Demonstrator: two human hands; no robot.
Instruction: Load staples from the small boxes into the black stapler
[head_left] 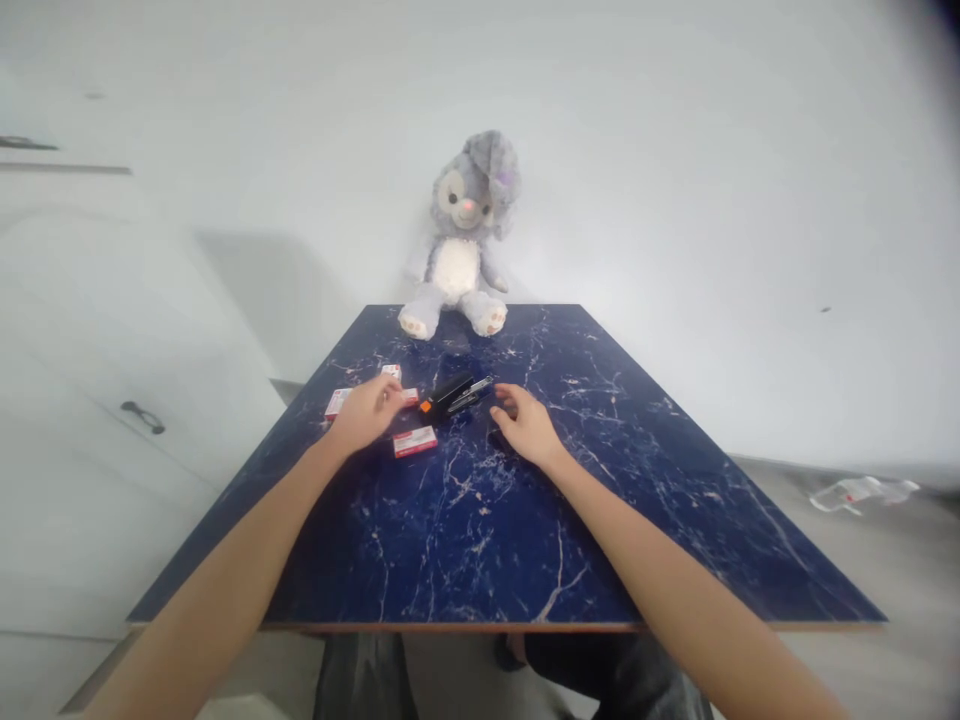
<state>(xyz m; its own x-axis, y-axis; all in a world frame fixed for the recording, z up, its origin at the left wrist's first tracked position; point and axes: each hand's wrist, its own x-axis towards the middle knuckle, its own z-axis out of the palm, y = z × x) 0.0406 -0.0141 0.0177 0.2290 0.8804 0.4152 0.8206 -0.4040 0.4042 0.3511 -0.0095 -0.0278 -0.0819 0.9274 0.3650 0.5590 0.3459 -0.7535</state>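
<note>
A black stapler (448,396) with an orange end lies on the blue table, its top lifted from its base. My left hand (363,414) is left of it, fingers bent down and closed at a small red-and-white staple box (409,397); the grip is partly hidden. Close to the stapler's right end is my right hand (528,428), with thumb and fingers curved but apart and nothing between them. Another staple box (415,441) lies in front of the stapler. More red-and-white boxes sit beside my left hand, one to its left (337,403) and one behind it (391,371).
A grey plush toy (459,240) sits at the far edge of the blue marble-patterned table (480,540), against the white wall. A cabinet with a dark handle (142,416) stands at the left. Clear plastic packaging (862,493) lies beyond the table's right side.
</note>
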